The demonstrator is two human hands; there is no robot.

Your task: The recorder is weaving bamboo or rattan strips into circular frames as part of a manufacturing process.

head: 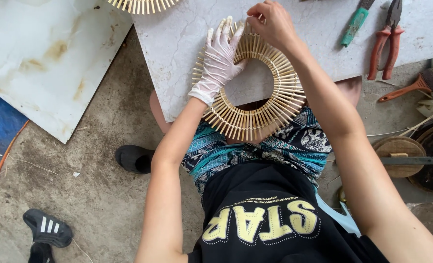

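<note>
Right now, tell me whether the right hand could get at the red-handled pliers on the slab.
Probably yes: the right hand rests on the bamboo ring, and only bare slab lies between it and the pliers.

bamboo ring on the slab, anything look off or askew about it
The bamboo ring hangs partly over the near edge of the marble slab, its lower arc unsupported above the lap. The gloved left hand lies flat on its left side; the bare right hand pinches the top. No sticks look broken.
</note>
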